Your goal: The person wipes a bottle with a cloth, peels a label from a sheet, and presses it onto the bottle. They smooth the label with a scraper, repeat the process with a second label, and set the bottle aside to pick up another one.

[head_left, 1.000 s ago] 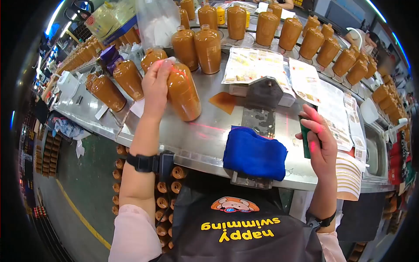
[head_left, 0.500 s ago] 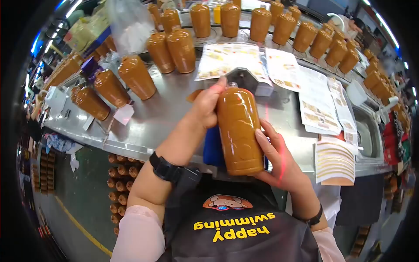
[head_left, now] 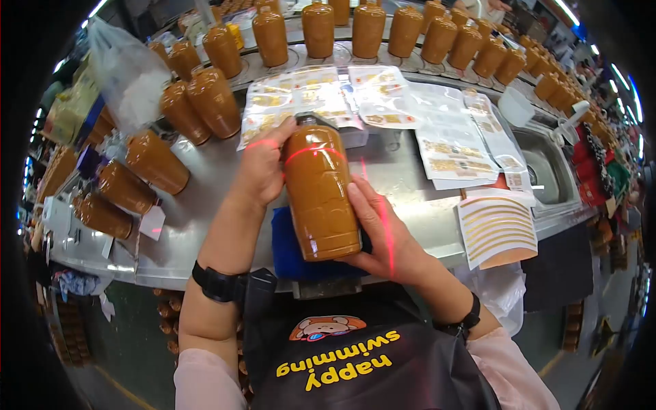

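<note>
A glossy brown bottle [head_left: 321,195] is held between my two hands above the metal table, its neck pointing away from me and its base toward me. My left hand [head_left: 263,160] grips it near the neck and shoulder, fingers closed on its left side. Around the lower right side and base is my right hand [head_left: 383,236], thumb on the bottle's surface. A red laser line crosses the bottle's upper part and another runs over my right hand. Beneath the bottle lies a blue cloth [head_left: 283,249].
Brown bottles [head_left: 319,31] line a conveyor at the back; several more [head_left: 156,162] stand at the left. Label sheets [head_left: 454,147] cover the table behind and right. A sheet of gold strips [head_left: 497,229] lies at the front right, near a sink [head_left: 547,167]. A plastic bag [head_left: 130,75] hangs upper left.
The view has shifted, so the table items appear further left. Both hands still hold the bottle, which now appears further left in view. A red line now crosses its upper part.
</note>
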The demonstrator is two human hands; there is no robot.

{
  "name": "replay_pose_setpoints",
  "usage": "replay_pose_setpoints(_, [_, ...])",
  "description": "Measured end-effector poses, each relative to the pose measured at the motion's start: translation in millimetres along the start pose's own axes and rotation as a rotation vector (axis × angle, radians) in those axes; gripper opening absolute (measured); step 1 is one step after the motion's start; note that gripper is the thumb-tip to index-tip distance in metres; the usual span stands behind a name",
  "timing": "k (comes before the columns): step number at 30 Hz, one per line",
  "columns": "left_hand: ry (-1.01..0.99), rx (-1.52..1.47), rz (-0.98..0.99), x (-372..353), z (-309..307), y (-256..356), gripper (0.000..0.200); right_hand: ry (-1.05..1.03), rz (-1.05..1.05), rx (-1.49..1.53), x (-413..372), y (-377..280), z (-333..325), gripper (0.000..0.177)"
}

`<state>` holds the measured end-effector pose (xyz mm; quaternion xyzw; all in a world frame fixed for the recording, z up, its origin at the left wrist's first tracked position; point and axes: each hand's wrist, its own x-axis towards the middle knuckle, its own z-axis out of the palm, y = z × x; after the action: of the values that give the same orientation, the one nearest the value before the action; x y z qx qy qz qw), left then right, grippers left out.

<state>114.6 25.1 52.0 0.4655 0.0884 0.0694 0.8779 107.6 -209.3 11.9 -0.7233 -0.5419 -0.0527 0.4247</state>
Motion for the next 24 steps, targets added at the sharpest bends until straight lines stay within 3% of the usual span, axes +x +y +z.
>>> replay_pose_setpoints(2, [-0.017, -0.008, 0.021, 7, -9, -2, 0.028, -0.015, 0.002, 0.023, 3, 0, -1, 0.102])
replay_pose_setpoints(6, [0.052, 0.105, 0.094, -15, -19, -8, 0.032, -0.069, 0.049, 0.024, 19, 25, -43, 0.068])
replay_pose_setpoints(8, [-0.019, 0.179, 0.131, -29, -18, -12, 0.044, 0.108, 0.042, -0.124, 38, 77, -67, 0.042])
replay_pose_setpoints(9, [-0.02, 0.218, 0.164, -35, -14, -17, 0.049, 0.28, 0.191, -0.286, 59, 89, -78, 0.027])
replay_pose_setpoints(12, [-0.052, 0.308, 0.184, -48, -17, -26, 0.063, 0.178, 0.527, -0.587, 112, 194, -110, 0.036])
replay_pose_setpoints(14, [-0.026, 0.254, 0.186, -58, -6, -29, 0.066, -0.025, 0.881, -0.451, 147, 221, -117, 0.046])
replay_pose_setpoints(17, [-0.036, 0.187, 0.189, -60, -10, -33, 0.067, -0.05, 1.069, -0.331, 160, 239, -107, 0.039])
replay_pose_setpoints(21, [-0.035, 0.177, 0.191, -60, -9, -35, 0.067, 0.098, 0.678, -0.717, 141, 274, -101, 0.028])
replay_pose_setpoints(24, [-0.034, 0.182, 0.211, -57, -13, -39, 0.069, 0.332, 0.441, -0.718, 122, 250, -123, 0.024])
